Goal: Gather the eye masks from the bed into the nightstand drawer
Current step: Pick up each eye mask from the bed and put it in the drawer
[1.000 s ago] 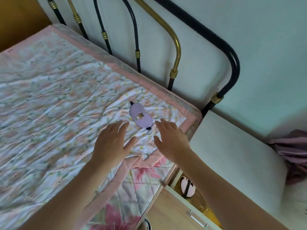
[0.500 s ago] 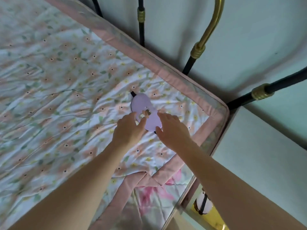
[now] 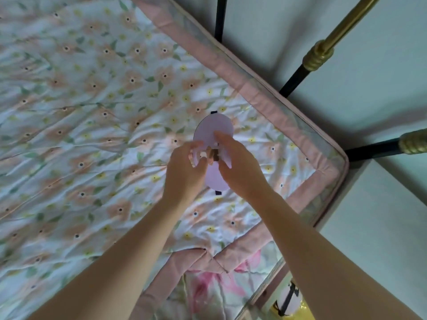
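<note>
Lilac eye mask [image 3: 213, 132], lying flat on the quilt [image 3: 92, 112] near the bed's headboard-side corner, is pinched at its middle by left hand [image 3: 184, 174] and right hand [image 3: 240, 172], apparently so it can be lifted.

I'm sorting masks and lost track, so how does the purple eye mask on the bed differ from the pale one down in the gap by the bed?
The purple eye mask lies on the floral quilt, with the left hand and right hand gripping its middle; the pale eye mask sits low beside the bed, untouched. The purple one shows almost whole; the pale one is partly cut off. Both have a dark strap.
</note>
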